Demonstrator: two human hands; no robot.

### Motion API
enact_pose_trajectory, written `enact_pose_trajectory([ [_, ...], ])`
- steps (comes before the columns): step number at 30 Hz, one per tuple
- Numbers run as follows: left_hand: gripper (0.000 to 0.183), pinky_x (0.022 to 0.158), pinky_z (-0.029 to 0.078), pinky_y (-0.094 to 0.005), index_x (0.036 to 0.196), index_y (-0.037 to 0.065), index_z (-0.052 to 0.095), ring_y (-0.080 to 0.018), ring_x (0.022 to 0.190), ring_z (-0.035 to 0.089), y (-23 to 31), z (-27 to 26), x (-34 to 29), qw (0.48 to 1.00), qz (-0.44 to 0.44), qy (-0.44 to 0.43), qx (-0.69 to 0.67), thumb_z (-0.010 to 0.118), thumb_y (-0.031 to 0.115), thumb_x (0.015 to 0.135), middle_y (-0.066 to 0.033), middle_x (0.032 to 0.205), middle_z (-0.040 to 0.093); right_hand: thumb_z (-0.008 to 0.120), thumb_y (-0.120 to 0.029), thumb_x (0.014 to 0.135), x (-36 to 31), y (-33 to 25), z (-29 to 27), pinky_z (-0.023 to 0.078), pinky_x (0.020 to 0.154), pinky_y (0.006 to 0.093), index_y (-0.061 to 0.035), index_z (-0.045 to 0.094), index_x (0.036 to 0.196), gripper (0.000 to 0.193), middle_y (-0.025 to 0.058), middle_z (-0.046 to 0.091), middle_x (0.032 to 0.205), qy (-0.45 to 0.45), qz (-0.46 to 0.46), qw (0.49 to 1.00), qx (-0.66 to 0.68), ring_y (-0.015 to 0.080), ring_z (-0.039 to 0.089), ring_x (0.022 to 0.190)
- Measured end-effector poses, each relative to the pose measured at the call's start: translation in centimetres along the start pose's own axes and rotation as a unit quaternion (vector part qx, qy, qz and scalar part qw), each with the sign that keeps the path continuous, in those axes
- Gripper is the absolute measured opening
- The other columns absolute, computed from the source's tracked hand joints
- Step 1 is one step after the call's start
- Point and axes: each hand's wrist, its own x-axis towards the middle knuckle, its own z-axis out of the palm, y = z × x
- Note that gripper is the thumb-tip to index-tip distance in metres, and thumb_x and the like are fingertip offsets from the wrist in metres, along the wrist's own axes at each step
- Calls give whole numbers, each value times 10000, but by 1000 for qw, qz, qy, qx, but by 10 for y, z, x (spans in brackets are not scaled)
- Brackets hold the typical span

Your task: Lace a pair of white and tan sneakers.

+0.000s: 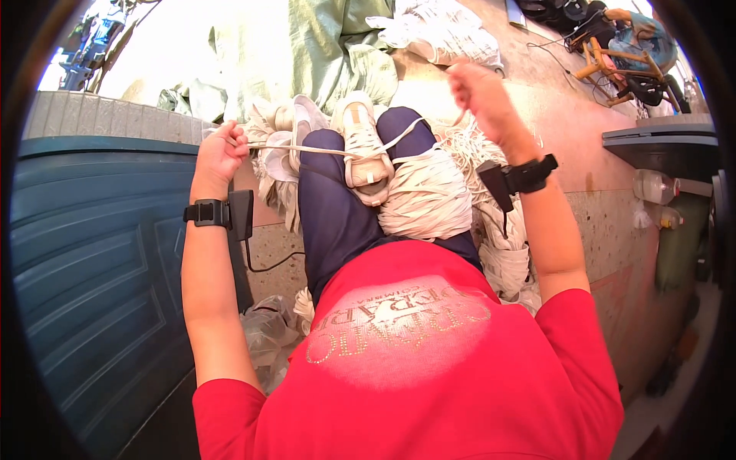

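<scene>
A beige and white sneaker [363, 146] rests between my knees, its heel opening toward me. One end of a pale shoelace [303, 148] stretches left from the shoe, pinched in the closed fingers of my left hand [220, 159]. The other side of the lace runs right and upward to my right hand [488, 107], which is raised and closed around it, slightly blurred by motion. Across my right thigh lies a thick bundle of cream laces [426, 195]. Other light-coloured shoes [307, 123] stand just beyond my left knee.
A blue panelled door [100, 253] lies close on my left. Loose laces [479, 153] hang beside my right knee. Ahead are a green tarp [326, 54] and a white heap of laces [445, 34]. A wooden stool [602, 65] stands far right; a clear plastic bag [272, 330] lies lower left.
</scene>
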Motion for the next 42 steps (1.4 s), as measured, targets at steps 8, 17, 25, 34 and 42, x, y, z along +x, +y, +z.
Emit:
enact_pose_trajectory([
  [8,121,422,389,-201,805,77,543,-69,513,465,-106,91,-14,957,-132,62,250,527,184,858,27,627,479,507,-74,720,-33,93,46,451,680,384,-21,616,754,126,157,602,787,-196,-95,794,-568,312,573,798],
  [17,200,344,329,-171,941,19,580,-36,403,422,-143,104,-20,897,-51,63,434,538,190,847,8,595,530,517,-126,746,-32,118,57,417,689,406,-43,570,710,105,127,535,770,-34,-174,781,-599,305,510,810],
  [25,204,444,336,-177,891,3,621,-18,500,438,-163,90,-18,833,77,106,538,558,184,821,6,603,547,505,-85,693,-31,114,68,394,696,393,-39,578,716,89,112,546,803,-36,-170,723,-669,274,514,821],
  [34,205,604,444,-244,844,-9,642,-86,654,552,-158,94,-21,800,78,126,582,587,175,772,-45,723,629,470,-85,733,-23,107,74,407,695,417,-53,599,751,134,124,564,797,-134,-150,720,-664,296,528,828],
  [42,172,613,460,-284,785,-3,644,-146,650,595,-162,85,-10,759,149,128,621,563,140,735,-115,698,632,556,-143,758,-26,113,73,377,720,399,-103,583,861,115,95,579,855,-83,-138,778,-607,269,525,891],
])
